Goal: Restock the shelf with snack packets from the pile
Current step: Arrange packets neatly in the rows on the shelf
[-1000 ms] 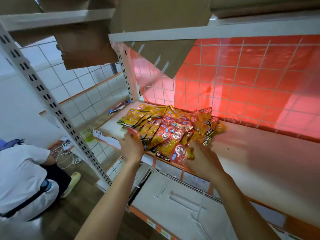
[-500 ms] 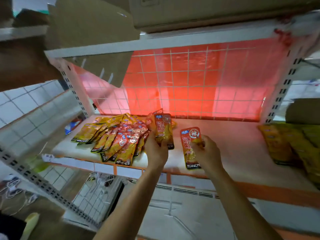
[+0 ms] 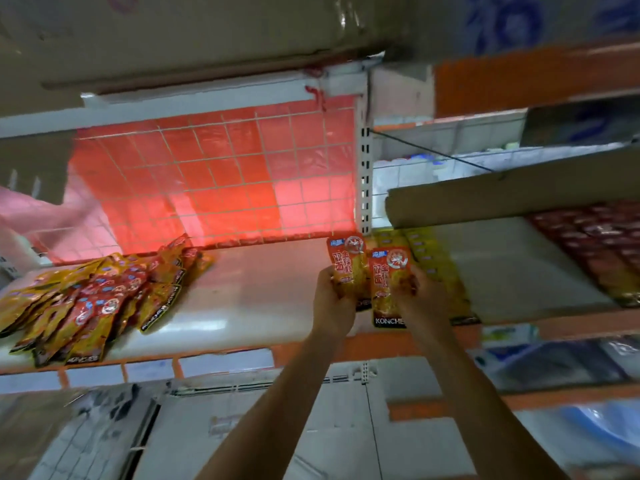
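Note:
A pile of red and yellow snack packets lies at the left end of the white shelf. My left hand grips one red and yellow packet upright. My right hand grips a second packet of the same kind, overlapping the first. Both hands are at the right end of the shelf, beside the white upright post. Just behind them lie rows of yellow packets on the neighbouring shelf bay.
A red wire-grid back panel closes the shelf behind. A cardboard flap juts over the right bay, where dark red packets also lie. Cardboard boxes sit on the shelf above. A lower shelf runs under my arms.
Both hands lifted one packet each from the pile and carried them to the right along the shelf. The view swung right, leaving the pile at the left.

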`<state>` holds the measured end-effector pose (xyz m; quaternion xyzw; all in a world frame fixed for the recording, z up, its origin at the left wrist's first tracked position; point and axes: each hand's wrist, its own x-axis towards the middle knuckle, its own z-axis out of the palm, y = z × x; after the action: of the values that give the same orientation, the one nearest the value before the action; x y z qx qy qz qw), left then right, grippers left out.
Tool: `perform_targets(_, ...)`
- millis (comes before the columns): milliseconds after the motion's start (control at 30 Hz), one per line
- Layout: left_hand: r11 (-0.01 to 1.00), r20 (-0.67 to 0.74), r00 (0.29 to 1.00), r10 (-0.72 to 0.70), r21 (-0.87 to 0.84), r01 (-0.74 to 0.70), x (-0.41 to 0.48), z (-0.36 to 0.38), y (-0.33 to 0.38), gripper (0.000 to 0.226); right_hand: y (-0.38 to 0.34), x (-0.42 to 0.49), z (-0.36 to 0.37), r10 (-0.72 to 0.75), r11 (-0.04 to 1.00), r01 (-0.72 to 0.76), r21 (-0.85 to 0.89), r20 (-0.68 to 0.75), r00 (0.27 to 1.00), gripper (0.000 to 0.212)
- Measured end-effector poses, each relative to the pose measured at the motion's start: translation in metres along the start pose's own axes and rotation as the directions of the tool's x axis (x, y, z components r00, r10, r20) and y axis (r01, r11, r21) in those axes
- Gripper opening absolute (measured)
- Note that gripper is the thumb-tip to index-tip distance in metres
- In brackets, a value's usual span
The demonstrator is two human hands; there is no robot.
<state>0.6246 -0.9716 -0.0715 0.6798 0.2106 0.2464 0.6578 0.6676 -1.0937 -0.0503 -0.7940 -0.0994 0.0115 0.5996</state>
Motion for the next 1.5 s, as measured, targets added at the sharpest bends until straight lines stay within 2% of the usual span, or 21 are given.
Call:
perform_targets(133,0.994,0.088,0.993,-0.072,-0.069,0.078,-0.017,0.072,0.005,0.04,0.025,0.011,-0.068,-0.005,1.0,0.004,-0.003,-0.05,0.999,0.023)
perform_targets(233,0.994,0.138,0.985,-0.102,-0.013,0.105,-0.028,0.118,0.007,0.029,0.044,0.021,-0.113,0.006,1.0,-0.006,0.003,-0.115,0.993,0.022)
perform_targets(433,0.995,0.27,0.958,-0.099,0.022,0.097,-0.022,0.195,0.012,0.027,0.066,0.042,-0.169,-0.019,1.0,0.015,-0.017,-0.248,0.969,0.028)
perform_targets(567,0.991,0.294,0.949,-0.113,0.098,0.087,-0.002,0.234,0.012,0.021,0.079,0.069,-0.191,0.086,0.996,-0.087,0.008,-0.265,0.96,0.034)
perform_targets(733,0.98,0.341,0.935,-0.097,0.198,0.029,0.031,0.277,0.005,0.034,0.088,0.109,-0.212,0.163,0.979,-0.126,0.161,-0.246,0.955,0.045)
perform_targets(900,0.957,0.299,0.954,-0.005,0.279,-0.083,0.061,0.305,-0.004,0.07,0.102,0.147,-0.229,0.169,0.985,-0.167,0.037,-0.359,0.918,0.056)
perform_targets(967,0.929,0.313,0.949,-0.028,0.358,-0.09,0.072,0.315,-0.007,0.073,0.107,0.16,-0.237,0.168,0.982,-0.186,-0.01,-0.384,0.908,0.052)
perform_targets(1033,0.889,0.326,0.943,-0.061,0.448,-0.098,0.083,0.328,-0.011,0.059,0.111,0.172,-0.246,0.165,0.98,-0.196,-0.035,-0.401,0.901,0.047)
perform_targets(1100,0.817,0.372,0.924,-0.088,0.558,-0.146,0.094,0.342,-0.016,0.045,0.113,0.185,-0.257,0.147,0.982,-0.182,-0.046,-0.415,0.898,0.054)
perform_targets(1233,0.635,0.447,0.887,-0.115,0.72,-0.281,0.114,0.368,-0.022,0.049,0.113,0.212,-0.277,0.069,0.988,-0.114,-0.105,-0.362,0.93,0.065)
perform_targets(1300,0.529,0.431,0.894,-0.122,0.79,-0.309,0.121,0.38,-0.022,0.048,0.112,0.224,-0.286,0.067,0.986,-0.109,-0.128,-0.297,0.952,0.07)
perform_targets(1433,0.368,0.362,0.925,-0.114,0.88,-0.3,0.131,0.4,-0.021,0.032,0.115,0.244,-0.303,0.092,0.986,-0.117,-0.119,-0.199,0.976,0.077)
perform_targets(1500,0.292,0.345,0.934,-0.094,0.906,-0.306,0.134,0.406,-0.021,0.035,0.118,0.252,-0.308,0.096,0.985,-0.117,-0.125,-0.159,0.983,0.076)
